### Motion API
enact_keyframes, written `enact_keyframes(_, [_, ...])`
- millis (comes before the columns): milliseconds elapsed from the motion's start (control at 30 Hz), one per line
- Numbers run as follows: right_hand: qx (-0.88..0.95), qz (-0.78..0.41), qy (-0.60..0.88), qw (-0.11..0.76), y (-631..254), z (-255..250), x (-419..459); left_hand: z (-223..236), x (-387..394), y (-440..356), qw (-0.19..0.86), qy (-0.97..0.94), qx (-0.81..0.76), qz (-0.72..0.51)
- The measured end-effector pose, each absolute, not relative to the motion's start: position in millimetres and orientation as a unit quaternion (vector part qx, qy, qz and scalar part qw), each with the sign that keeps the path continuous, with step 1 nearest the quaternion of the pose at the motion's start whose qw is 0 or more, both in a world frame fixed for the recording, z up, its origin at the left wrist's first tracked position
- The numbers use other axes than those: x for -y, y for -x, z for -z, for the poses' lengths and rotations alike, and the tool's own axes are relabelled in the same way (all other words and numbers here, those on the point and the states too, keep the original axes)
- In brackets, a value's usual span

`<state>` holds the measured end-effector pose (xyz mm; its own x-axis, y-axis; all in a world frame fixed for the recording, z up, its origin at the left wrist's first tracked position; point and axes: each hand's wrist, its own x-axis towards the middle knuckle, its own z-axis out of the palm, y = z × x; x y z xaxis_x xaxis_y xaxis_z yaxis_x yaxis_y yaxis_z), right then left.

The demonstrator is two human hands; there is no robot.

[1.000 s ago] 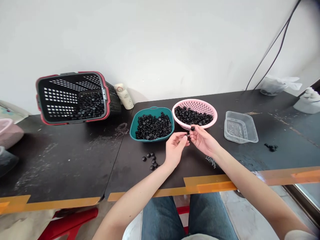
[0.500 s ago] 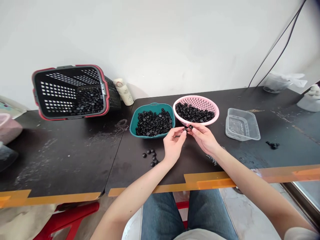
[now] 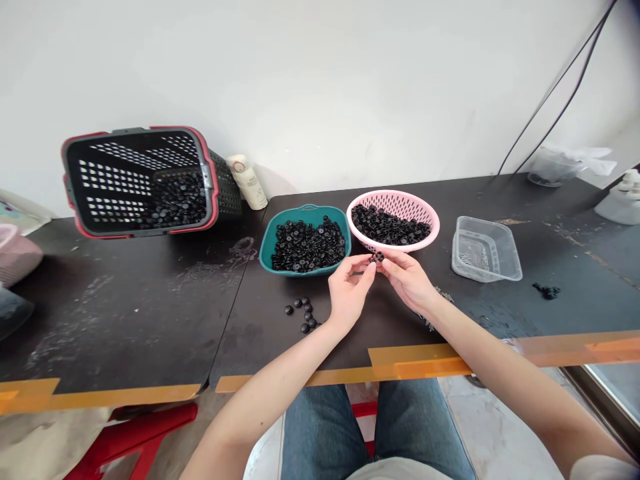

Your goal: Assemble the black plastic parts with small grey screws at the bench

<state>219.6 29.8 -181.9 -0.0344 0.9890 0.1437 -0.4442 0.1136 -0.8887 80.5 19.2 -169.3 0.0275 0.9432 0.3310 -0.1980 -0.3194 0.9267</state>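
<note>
Right now, left hand (image 3: 349, 293) and right hand (image 3: 407, 282) narrowly pinched together, fingertips on a small black plastic piece (image 3: 379, 257), held just in front of a pink strainer (image 3: 395, 203), beside a teal bowl (image 3: 305, 209), both heaped with more black pieces (image 3: 307, 247).

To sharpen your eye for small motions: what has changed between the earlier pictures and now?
The left hand and right hand have drawn together, meeting on a small black piece below the pink colander. The teal bowl and loose black pieces stayed as they were.
</note>
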Motion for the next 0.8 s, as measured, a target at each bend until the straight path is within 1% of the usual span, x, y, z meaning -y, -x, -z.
enact_keyframes(333, [0.419,-0.578,0.351,0.606,-217.4,180.2,-27.4,169.3,-18.5,-81.1,0.466,-0.541,-0.343,-0.610])
enact_keyframes(800, [0.424,-0.581,0.347,0.603,-216.2,181.3,-26.5,169.2,-18.3,-81.1,0.466,-0.542,-0.347,-0.607])
